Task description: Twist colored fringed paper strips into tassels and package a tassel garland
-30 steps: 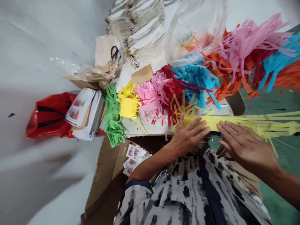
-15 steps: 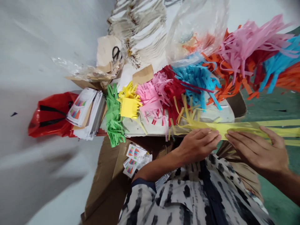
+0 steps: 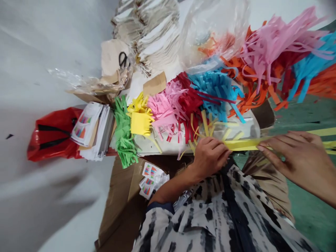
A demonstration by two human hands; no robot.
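Observation:
A length of yellow tissue paper [image 3: 243, 144], cut into a fringe of strips, stretches between my two hands at the table's front edge. My left hand [image 3: 211, 155] is closed on its gathered part, with loose fringe ends spreading out beyond it on the table. Pinched by its fingertips, my right hand [image 3: 294, 152] grips the paper further right, and more yellow strips trail past it to the right edge of the view. Folded fringed bundles lie in a row behind: green [image 3: 123, 134], yellow [image 3: 141, 122], pink [image 3: 165, 108], dark red [image 3: 190, 101] and blue [image 3: 216, 89].
Larger pink [image 3: 280, 45] and orange fringe heaps lie at the back right, near a clear plastic bag [image 3: 215, 28]. Stacked white bundles [image 3: 154, 31] stand behind. Scissors [image 3: 123, 60], printed cards [image 3: 88, 122] and a red bag [image 3: 52, 134] are left. A cardboard box [image 3: 118, 203] sits below.
My left hand has shifted left and curled tighter round the yellow paper. The right hand has gone from lying flat along the strips to pinching them, its fingers lifted. The view has shifted slightly.

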